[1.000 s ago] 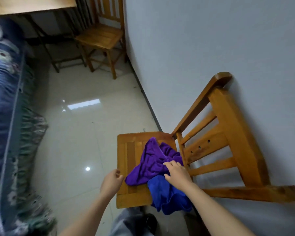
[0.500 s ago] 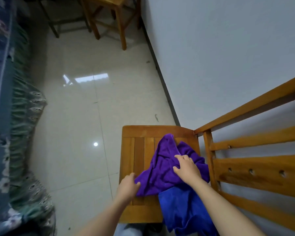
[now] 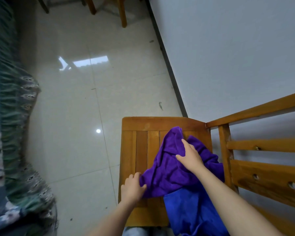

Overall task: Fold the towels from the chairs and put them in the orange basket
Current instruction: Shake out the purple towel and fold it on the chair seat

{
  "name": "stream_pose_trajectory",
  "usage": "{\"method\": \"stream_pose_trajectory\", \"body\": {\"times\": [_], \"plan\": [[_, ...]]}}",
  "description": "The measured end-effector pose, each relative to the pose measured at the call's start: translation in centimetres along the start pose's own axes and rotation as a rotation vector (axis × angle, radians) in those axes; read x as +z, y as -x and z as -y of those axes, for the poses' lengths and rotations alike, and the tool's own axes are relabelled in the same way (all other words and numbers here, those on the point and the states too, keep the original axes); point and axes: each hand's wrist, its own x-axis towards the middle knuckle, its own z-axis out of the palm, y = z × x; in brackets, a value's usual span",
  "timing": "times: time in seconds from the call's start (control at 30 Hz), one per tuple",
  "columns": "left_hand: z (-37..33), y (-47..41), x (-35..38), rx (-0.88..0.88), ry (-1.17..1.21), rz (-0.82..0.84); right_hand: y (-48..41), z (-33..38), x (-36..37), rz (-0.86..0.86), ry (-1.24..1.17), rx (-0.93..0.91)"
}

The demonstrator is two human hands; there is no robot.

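Nothing is folded yet, by the look of it — the left hand (image 3: pixel 132 186) pinches the crumpled purple towel (image 3: pixel 170 172), the right hand (image 3: pixel 190 156) lies flat on it, the blue towel (image 3: pixel 191 212) waits on the chair (image 3: pixel 141 150).

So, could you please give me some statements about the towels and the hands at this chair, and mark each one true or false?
1. The purple towel lies on the chair seat. True.
2. The blue towel lies on top of the purple one. False: the purple one lies over it, and the blue towel hangs off the seat's front edge.
3. The right hand rests on the purple towel. True.
4. The left hand holds the blue towel. False: it grips a corner of the purple towel.
5. The purple towel is folded flat. False: it is crumpled.
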Motion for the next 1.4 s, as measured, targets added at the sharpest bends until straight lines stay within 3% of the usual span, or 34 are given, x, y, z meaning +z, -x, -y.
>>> {"method": "stream_pose_trajectory", "body": {"times": [0.23, 0.33, 0.4, 0.53, 0.67, 0.93, 1.27, 1.4], "plan": [[0.5, -0.5, 1.0, -0.058, -0.176, -0.067, -0.1, 0.0, 1.9, -0.058, -0.101, 0.092], [0.5, -0.6, 1.6, -0.078, -0.226, -0.072, 0.4, 0.0, 2.4, -0.027, -0.037, 0.067], [0.2, -0.5, 1.6, -0.076, -0.181, -0.065, 1.1, 0.0, 2.3, -0.043, 0.021, 0.034], [0.3, 1.2, 0.0, -0.037, 0.132, -0.064, 3.2, 0.2, 1.3, -0.102, -0.018, 0.055], [0.7, 4.4, -3.2, 0.001, 0.369, -0.135, 6.4, 1.6, -1.5, -0.141, -0.109, 0.075], [-0.8, 10.8, -13.4, 0.149, 0.585, -0.424, 12.5, 6.3, -10.9, -0.291, -0.3, -0.058], [-3.5, 20.0, -24.2, 0.442, 0.515, -0.657, 21.9, 11.3, -19.5, -0.563, -0.436, -0.216], [-4.3, 23.1, -27.8, 0.524, 0.469, -0.734, 25.1, 11.8, -22.8, -0.595, -0.522, -0.237]]}}
